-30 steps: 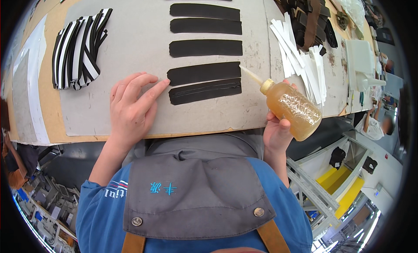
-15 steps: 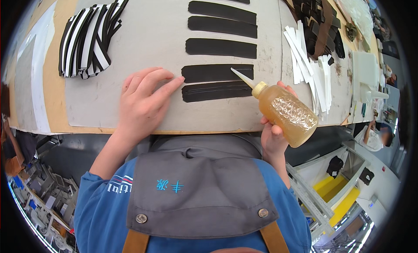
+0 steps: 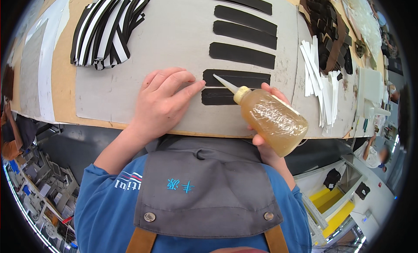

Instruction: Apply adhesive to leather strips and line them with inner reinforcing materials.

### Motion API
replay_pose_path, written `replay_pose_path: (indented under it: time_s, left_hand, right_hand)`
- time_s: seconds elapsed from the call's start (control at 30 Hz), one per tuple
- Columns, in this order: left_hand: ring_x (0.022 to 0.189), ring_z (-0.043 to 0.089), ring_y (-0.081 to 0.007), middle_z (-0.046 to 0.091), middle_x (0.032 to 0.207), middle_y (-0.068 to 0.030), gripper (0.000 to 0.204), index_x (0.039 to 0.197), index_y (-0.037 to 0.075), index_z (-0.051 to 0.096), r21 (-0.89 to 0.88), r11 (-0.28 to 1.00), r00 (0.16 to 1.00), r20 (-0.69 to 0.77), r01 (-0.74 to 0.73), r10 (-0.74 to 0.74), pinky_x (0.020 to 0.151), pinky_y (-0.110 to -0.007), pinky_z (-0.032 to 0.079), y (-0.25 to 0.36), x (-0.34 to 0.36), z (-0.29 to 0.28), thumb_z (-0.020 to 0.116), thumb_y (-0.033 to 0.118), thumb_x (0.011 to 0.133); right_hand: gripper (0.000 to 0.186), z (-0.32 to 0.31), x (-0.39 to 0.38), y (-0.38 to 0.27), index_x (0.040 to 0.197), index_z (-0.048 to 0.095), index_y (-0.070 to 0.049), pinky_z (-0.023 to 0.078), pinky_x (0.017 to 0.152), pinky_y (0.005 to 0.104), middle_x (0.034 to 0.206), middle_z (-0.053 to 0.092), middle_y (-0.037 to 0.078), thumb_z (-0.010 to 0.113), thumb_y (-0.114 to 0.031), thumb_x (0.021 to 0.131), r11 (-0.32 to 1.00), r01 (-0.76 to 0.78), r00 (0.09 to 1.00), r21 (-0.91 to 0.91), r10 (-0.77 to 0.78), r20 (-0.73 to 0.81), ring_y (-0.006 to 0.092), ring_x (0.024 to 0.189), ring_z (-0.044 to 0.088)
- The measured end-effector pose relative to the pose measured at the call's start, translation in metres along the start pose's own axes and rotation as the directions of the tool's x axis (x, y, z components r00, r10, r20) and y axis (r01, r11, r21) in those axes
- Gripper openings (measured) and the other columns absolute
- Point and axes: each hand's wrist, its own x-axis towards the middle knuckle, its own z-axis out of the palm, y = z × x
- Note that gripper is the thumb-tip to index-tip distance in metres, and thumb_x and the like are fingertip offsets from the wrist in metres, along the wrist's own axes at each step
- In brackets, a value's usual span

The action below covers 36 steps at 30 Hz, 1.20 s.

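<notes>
Amber squeeze bottle (image 3: pixel 275 122) is leaning at the near right side of one black strip (image 3: pixel 248 78), its nozzle (image 3: pixel 227 84) pointing over that strip; the right hand (image 3: pixel 267 149) is gripping the bottle, fingers wrapped around. Left of the strip, the left hand (image 3: pixel 163 100) is resting half-curled, one fingertip at the strip's end.

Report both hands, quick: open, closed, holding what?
Left hand: loosely open, holding nothing, by the left end of a black strip.
Right hand: closed around the bottle.
</notes>
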Motion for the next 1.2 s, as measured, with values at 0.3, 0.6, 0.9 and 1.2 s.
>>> replay_pose_path:
  time_s: [0.3,0.6,0.9,1.2]
  left_hand:
    - [0.113,0.062,-0.0217,0.066,0.112,0.0011,0.048,0.114,0.015,0.076,-0.018,1.000,1.000,-0.001,-0.002,0.002,0.094,-0.038,0.045,0.001,0.003,0.002,0.069,-0.004,0.071]
    - [0.111,0.062,-0.0194,0.065,0.110,0.0018,0.039,0.110,0.013,0.076,0.013,1.000,1.000,-0.008,-0.011,0.011,0.093,-0.036,0.046,0.003,0.004,0.000,0.068,-0.001,0.074]
    - [0.112,0.063,-0.0251,0.066,0.116,-0.0016,0.050,0.116,0.014,0.077,-0.007,1.000,1.000,0.019,-0.015,0.015,0.093,-0.037,0.046,0.002,0.002,0.000,0.067,-0.007,0.072]
    - [0.111,0.063,-0.0180,0.066,0.110,0.0024,0.035,0.108,0.013,0.077,0.014,0.999,0.999,-0.004,-0.039,0.039,0.090,-0.035,0.046,0.002,0.004,-0.002,0.068,0.002,0.076]
  right_hand:
    - [0.107,0.000,0.012,0.007,0.145,0.050,0.002,0.046,0.114,0.0388,0.145,0.056,0.021,0.104,-0.030,0.058,0.926,0.362,0.910,-0.111,-0.325,0.258,0.0294,0.134,0.056]
    - [0.121,-0.038,-0.018,0.000,0.148,0.043,0.003,0.049,0.111,0.0420,0.148,0.053,0.019,0.100,-0.051,0.056,0.992,0.102,0.969,-0.079,-0.117,-0.217,0.0270,0.129,0.059]
    - [0.126,-0.064,-0.025,-0.007,0.152,0.038,0.000,0.060,0.066,0.0205,0.150,0.050,0.019,0.091,-0.066,0.058,0.997,0.045,0.916,-0.055,-0.063,-0.397,0.0215,0.114,0.067]
    - [0.129,-0.049,-0.019,-0.003,0.151,0.039,-0.001,0.058,0.065,0.0201,0.151,0.050,0.018,0.093,-0.066,0.054,1.000,0.008,0.936,-0.003,-0.009,-0.352,0.0194,0.111,0.067]
